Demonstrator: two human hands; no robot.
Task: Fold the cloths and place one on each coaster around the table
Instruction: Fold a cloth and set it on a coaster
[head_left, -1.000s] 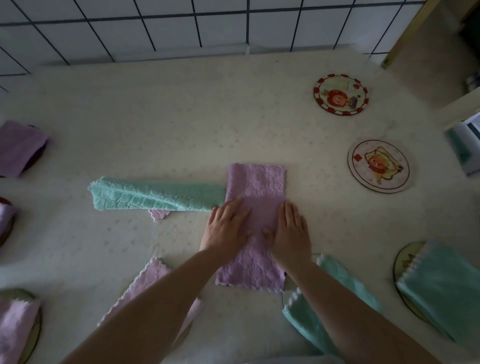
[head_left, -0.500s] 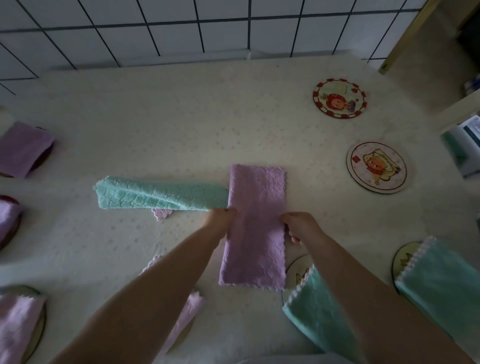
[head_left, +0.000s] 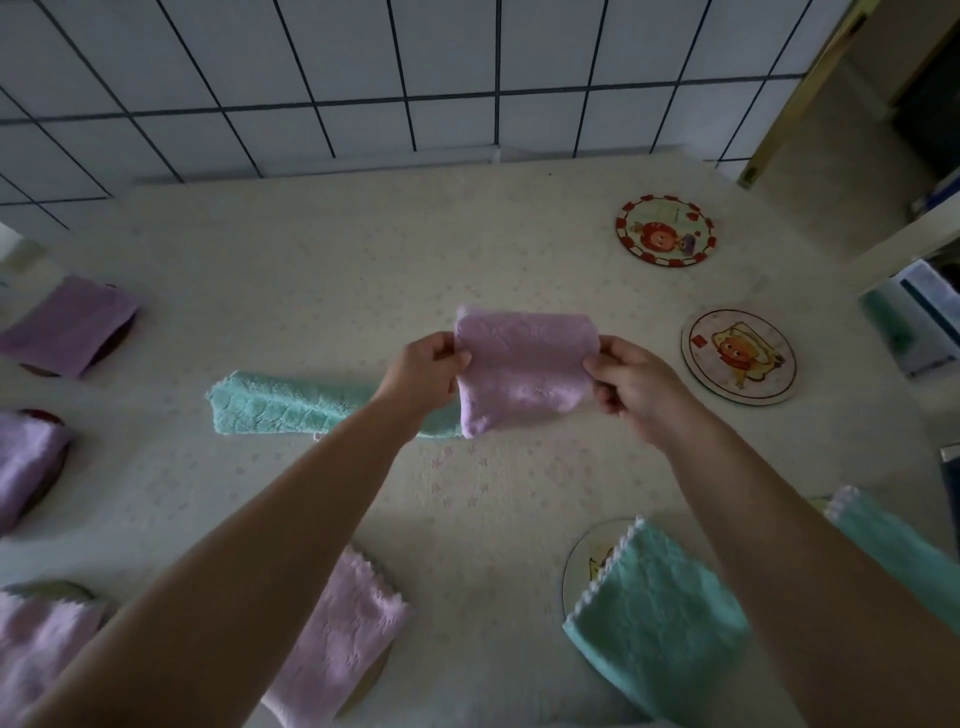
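I hold a folded purple cloth (head_left: 524, 366) above the middle of the table. My left hand (head_left: 423, 371) pinches its left edge and my right hand (head_left: 631, 379) pinches its right edge. Behind my left wrist a teal cloth (head_left: 291, 402) lies on the table folded into a long strip. Two round picture coasters at the right carry no cloth: one with a red rim (head_left: 666, 238) at the back, one nearer (head_left: 737, 356).
Folded purple cloths lie on coasters along the left edge (head_left: 67, 325) (head_left: 26, 462) (head_left: 41, 644) and at the front (head_left: 343, 639). Teal cloths cover coasters at the front right (head_left: 654, 618) (head_left: 893, 551). A tiled wall (head_left: 415, 78) backs the table.
Both hands went from pressing flat on the long purple cloth to gripping its sides. They folded it in half and lifted it off the table, away from me.
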